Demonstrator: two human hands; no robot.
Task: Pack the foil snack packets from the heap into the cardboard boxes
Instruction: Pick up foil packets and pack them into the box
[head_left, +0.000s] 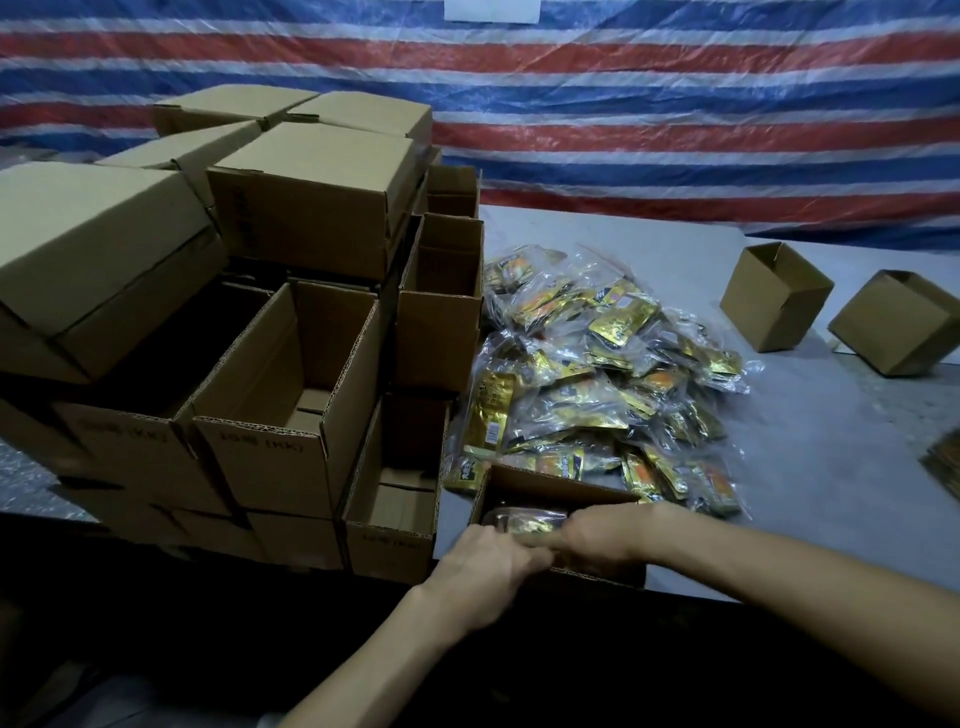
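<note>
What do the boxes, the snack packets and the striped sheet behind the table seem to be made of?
The boxes look like matte brown corrugated cardboard: their cut edges show wavy fluting. The snack packets seem to be shiny gold foil, apparently inside clear plastic bags that glint and wrinkle. The striped sheet is probably glossy plastic tarpaulin, judging by its creases and sheen.

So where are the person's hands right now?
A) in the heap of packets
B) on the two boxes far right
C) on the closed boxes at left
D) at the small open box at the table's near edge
D: the left hand and the right hand meet over the small open box, which has a gold packet inside.
</note>
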